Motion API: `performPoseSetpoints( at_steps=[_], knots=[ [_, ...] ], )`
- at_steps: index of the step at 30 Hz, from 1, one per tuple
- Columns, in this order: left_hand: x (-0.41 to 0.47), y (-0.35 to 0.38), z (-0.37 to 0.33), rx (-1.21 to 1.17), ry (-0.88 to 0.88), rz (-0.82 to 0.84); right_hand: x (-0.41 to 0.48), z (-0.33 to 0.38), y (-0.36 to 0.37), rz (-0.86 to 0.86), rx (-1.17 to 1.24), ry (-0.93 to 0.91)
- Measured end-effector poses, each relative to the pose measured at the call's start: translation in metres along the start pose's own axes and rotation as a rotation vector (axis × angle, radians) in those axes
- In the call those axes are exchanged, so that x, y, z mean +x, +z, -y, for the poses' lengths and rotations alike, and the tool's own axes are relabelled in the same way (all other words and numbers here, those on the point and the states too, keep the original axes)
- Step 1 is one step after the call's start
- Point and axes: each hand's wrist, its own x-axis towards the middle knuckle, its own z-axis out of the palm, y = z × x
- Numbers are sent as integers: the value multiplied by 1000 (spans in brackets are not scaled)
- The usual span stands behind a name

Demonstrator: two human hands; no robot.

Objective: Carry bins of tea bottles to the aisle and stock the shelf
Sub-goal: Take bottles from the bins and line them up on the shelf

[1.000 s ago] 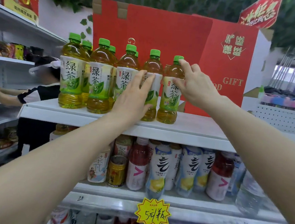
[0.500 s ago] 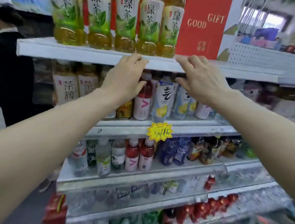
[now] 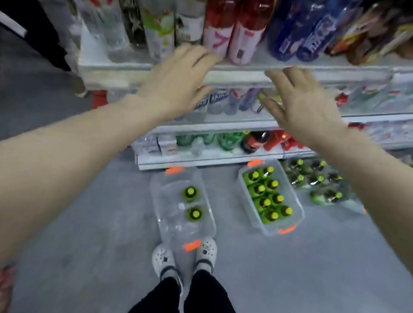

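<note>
My left hand (image 3: 179, 84) and right hand (image 3: 302, 102) hover spread, empty. At my feet the near bin (image 3: 184, 229) holds two tea bottles (image 3: 191, 193); a fuller bin (image 3: 249, 197) sits beside it, under the shelf (image 3: 245, 77). I'm between loads: next I should bend and grip both.

Two clear plastic bins with orange latches, flat on the grey floor (image 3: 101, 209), just before the lowest tier of the shelf (image 3: 244, 77). Near bin (image 3: 181, 229), lengthwise toward the shelf: only two tea bottles (image 3: 191, 194), upright, green caps up, one behind the other in the far half. Right bin (image 3: 270, 233), slightly angled, packed with upright green-capped bottles (image 3: 268, 198) in two rows. Farther right, a wrapped pack (image 3: 318, 181) of similar bottles. Shelf tiers white, crowded with assorted drinks, blurred.
</note>
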Motion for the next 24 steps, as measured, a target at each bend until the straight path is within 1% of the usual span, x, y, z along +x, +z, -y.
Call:
performPoseSetpoints(
  at_steps=[6,10,13,15,18,20,24],
  knots=[
    [-114,169,17,-151,-281,181,-72,42,178,283,277,60],
    [-208,278,11,-220,-414,264,-130,75,299,513,380,50],
    [-271,354,-1,-252,-476,312,-167,101,380,730,423,65],
    [-307,400,-9,-291,-512,374,-187,116,432,863,432,61],
    [-347,460,-17,-350,-553,461,-209,133,509,1010,445,67],
    [-369,494,-20,-365,-569,488,-219,140,556,1060,430,54],
    [-400,548,-22,-329,-580,521,-222,153,629,1018,444,30]
  ],
)
